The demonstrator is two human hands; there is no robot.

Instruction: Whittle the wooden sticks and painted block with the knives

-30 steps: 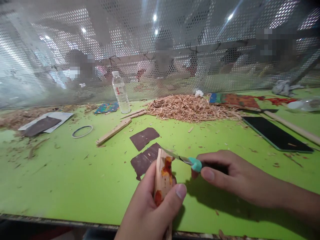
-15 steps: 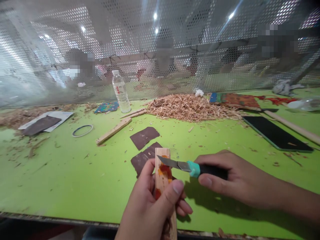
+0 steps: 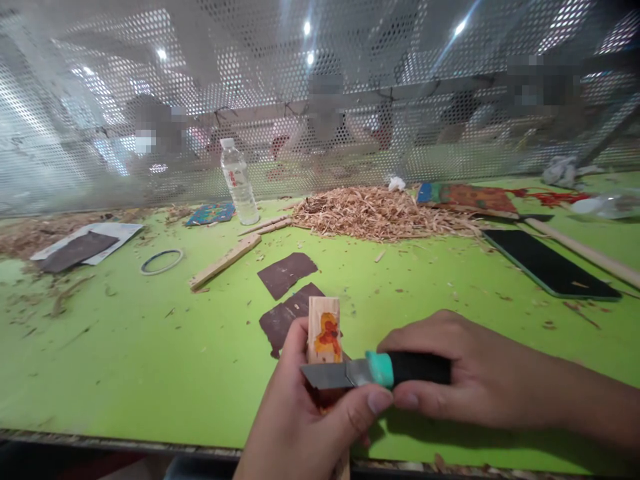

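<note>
My left hand (image 3: pixel 305 413) is wrapped round a narrow wooden strip (image 3: pixel 315 310) that points away from me. Orange and red paint marks its upper face near the far end. In my right hand (image 3: pixel 465 373) is a carving knife (image 3: pixel 383 370) with a black handle and a teal collar. Its blade lies crosswise over the strip, below the painted patch, and hides part of the wood. My left thumb is at the blade's near side, close to the collar; whether it presses on it I cannot tell.
Brown sandpaper pieces (image 3: pixel 287 275) lie beyond my left hand. Further back are a wood-shavings heap (image 3: pixel 370 212), a water bottle (image 3: pixel 240 187) and a wooden stick (image 3: pixel 225 261). A black phone (image 3: pixel 550 263) lies right, before a mesh screen (image 3: pixel 280 127).
The knife has come toward me along the strip, from near its far end to below the painted patch. My left thumb now sits beside the blade.
</note>
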